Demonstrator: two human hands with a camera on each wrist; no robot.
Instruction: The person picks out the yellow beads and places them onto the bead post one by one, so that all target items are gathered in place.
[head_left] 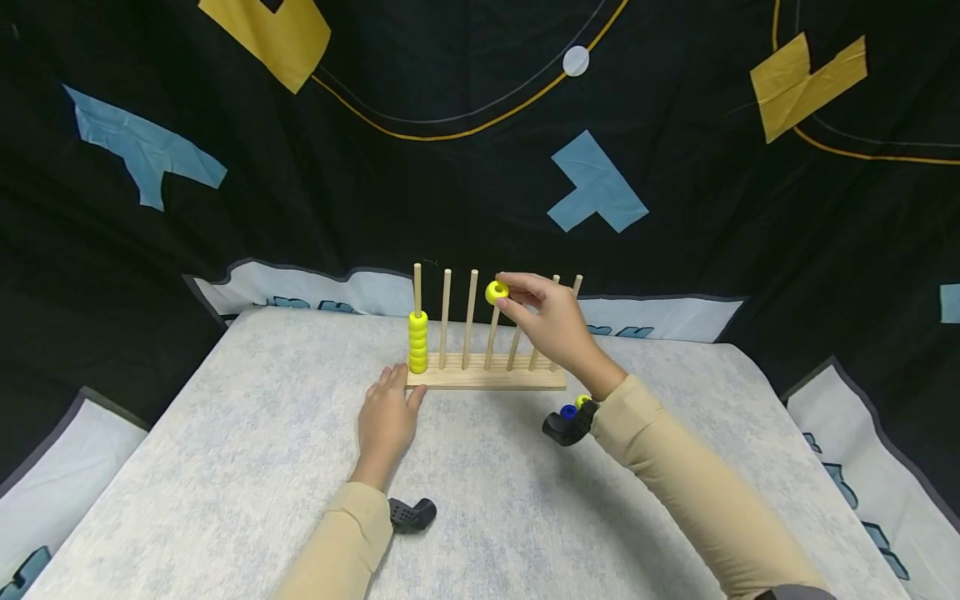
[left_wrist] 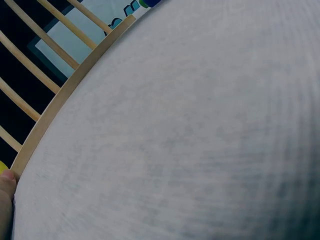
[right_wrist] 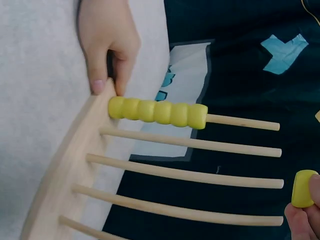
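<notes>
A wooden peg rack [head_left: 487,380] with a row of upright pegs stands toward the back of the table. Several yellow beads [head_left: 417,343] are stacked on its leftmost peg, filling the lower part. My left hand [head_left: 386,423] holds the rack's left end, thumb in front and fingers behind, as the right wrist view shows. Between thumb and fingertips, my right hand [head_left: 553,321] pinches a single yellow bead [head_left: 491,294], raised to about the height of the peg tops, near the middle pegs. The bead is clear of the pegs in the right wrist view [right_wrist: 301,187].
Loose beads, a blue bead [head_left: 567,412] and a yellow bead [head_left: 583,400], lie right of the rack, partly hidden by the black wrist device [head_left: 570,425]. A black cloth [head_left: 450,200] hangs behind the pale table [head_left: 247,433].
</notes>
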